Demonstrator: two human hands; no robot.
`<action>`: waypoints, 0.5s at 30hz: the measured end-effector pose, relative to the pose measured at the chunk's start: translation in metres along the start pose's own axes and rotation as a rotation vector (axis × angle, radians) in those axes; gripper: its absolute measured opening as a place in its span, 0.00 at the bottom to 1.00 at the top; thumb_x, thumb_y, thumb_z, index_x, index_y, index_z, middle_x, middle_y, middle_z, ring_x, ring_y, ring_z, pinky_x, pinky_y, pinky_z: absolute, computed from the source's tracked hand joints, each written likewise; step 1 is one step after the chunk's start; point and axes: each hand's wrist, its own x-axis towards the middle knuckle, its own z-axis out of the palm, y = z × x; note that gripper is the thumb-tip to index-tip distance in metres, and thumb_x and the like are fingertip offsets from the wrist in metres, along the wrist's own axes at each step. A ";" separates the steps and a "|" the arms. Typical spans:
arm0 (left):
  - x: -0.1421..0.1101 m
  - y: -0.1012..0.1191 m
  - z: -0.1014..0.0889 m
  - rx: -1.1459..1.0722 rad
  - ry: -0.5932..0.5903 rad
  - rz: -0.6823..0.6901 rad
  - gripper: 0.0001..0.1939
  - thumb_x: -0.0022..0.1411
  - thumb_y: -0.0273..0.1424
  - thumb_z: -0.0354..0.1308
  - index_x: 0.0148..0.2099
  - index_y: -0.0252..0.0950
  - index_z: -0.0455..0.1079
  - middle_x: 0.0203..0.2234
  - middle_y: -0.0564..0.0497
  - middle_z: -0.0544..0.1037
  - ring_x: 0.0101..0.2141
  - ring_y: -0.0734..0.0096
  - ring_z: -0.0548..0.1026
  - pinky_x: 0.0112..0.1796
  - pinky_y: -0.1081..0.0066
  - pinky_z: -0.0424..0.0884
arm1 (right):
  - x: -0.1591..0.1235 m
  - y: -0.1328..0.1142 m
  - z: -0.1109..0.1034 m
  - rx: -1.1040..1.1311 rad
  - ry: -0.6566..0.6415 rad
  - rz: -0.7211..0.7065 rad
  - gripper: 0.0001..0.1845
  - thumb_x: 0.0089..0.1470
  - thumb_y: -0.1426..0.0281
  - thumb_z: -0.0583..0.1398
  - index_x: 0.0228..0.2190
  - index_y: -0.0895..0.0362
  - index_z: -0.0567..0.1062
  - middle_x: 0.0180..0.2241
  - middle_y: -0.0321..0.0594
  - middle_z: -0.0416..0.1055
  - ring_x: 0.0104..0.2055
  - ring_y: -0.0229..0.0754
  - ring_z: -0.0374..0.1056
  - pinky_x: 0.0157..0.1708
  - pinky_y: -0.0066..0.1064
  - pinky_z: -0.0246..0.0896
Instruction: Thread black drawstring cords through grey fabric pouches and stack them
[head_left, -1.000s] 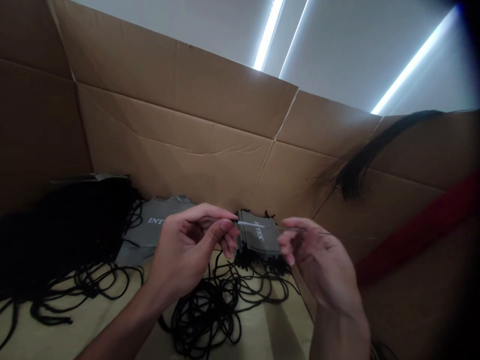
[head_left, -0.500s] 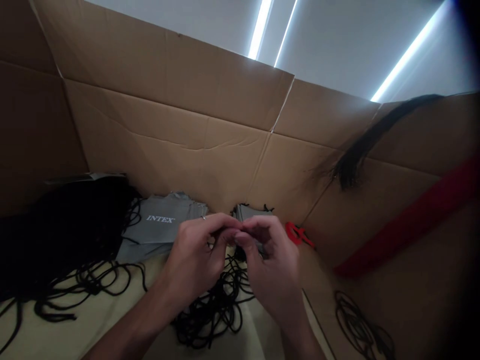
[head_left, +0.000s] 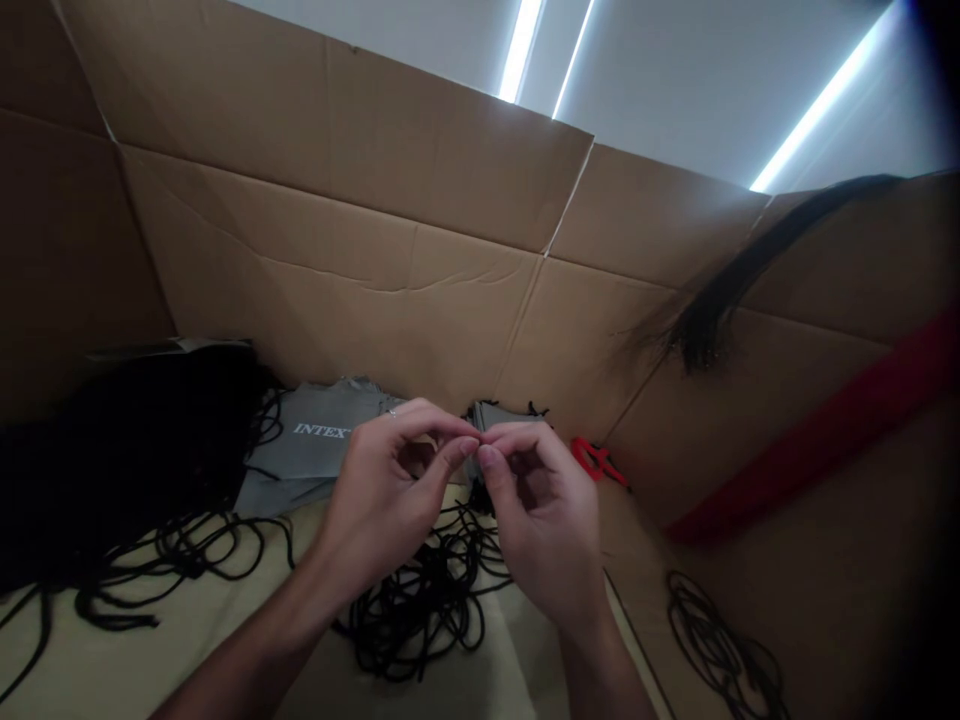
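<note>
My left hand (head_left: 386, 490) and my right hand (head_left: 536, 515) meet fingertip to fingertip at the middle of the view, both pinched on something small that I cannot make out. They hover above a tangle of black cord (head_left: 420, 600) on a pale table top (head_left: 150, 665). Behind them lie a grey stack of pouches printed INTEX (head_left: 315, 450) and a second grey stack (head_left: 499, 415) with black cord ends.
Tall cardboard walls (head_left: 375, 260) enclose the work spot on three sides. A big heap of black cords (head_left: 120, 450) lies at the left. Red scissors (head_left: 596, 462) rest by the right wall, with a red band (head_left: 825, 440) and another cord coil (head_left: 720, 650) further right.
A second ago my hands were apart with a thin wire stretched between them in front of a grey pouch. They have come together, and the scissors behind now show.
</note>
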 end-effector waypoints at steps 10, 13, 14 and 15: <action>0.001 -0.005 -0.005 -0.028 -0.020 0.058 0.08 0.66 0.22 0.62 0.36 0.35 0.81 0.31 0.50 0.82 0.27 0.72 0.78 0.28 0.73 0.73 | 0.012 -0.003 -0.009 0.186 -0.227 0.269 0.13 0.65 0.62 0.65 0.31 0.54 0.70 0.32 0.37 0.77 0.35 0.38 0.73 0.36 0.30 0.66; 0.004 -0.007 -0.007 0.098 -0.043 0.172 0.10 0.66 0.19 0.61 0.35 0.35 0.80 0.29 0.51 0.82 0.30 0.72 0.78 0.32 0.73 0.72 | 0.015 0.004 -0.013 0.276 -0.312 0.361 0.15 0.64 0.60 0.66 0.32 0.54 0.70 0.25 0.31 0.71 0.28 0.35 0.67 0.31 0.28 0.61; 0.005 -0.008 -0.008 0.114 -0.057 0.191 0.10 0.66 0.19 0.60 0.35 0.35 0.80 0.29 0.51 0.82 0.30 0.72 0.77 0.32 0.73 0.71 | 0.015 0.007 -0.014 0.339 -0.337 0.386 0.15 0.63 0.59 0.67 0.32 0.54 0.70 0.26 0.31 0.71 0.28 0.34 0.66 0.31 0.28 0.61; 0.005 -0.008 -0.009 0.120 -0.071 0.199 0.10 0.67 0.19 0.60 0.35 0.35 0.79 0.29 0.52 0.81 0.30 0.73 0.76 0.32 0.73 0.71 | 0.015 0.010 -0.014 0.410 -0.359 0.409 0.16 0.62 0.59 0.68 0.32 0.54 0.70 0.27 0.31 0.71 0.28 0.34 0.66 0.31 0.27 0.61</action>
